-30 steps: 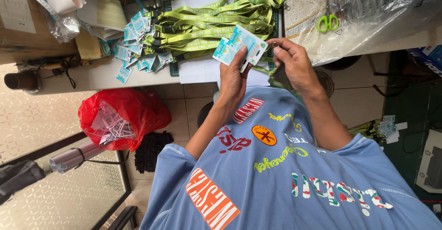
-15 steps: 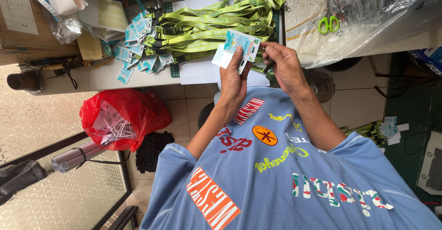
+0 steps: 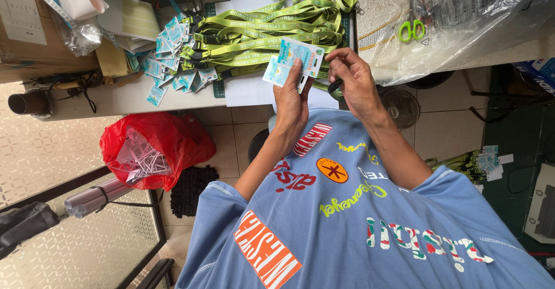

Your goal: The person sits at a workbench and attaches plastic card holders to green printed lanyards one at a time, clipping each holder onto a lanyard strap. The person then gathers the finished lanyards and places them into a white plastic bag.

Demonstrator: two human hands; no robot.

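Left hand (image 3: 291, 101) is pinching a small stack of light blue cards (image 3: 295, 60) fanned out a bit, while the right hand (image 3: 354, 81) has its fingers curled around a dark clip, held just beside the cards. Right behind the cards sits a big tangle of green lanyards (image 3: 260, 26) on the white table (image 3: 115, 95). More blue cards (image 3: 173, 57) are scattered off the lanyards' far side, green scissors (image 3: 411, 30) lie on clear plastic sheeting on the opposite side, and a red bag (image 3: 156, 147) is on the floor below the table.
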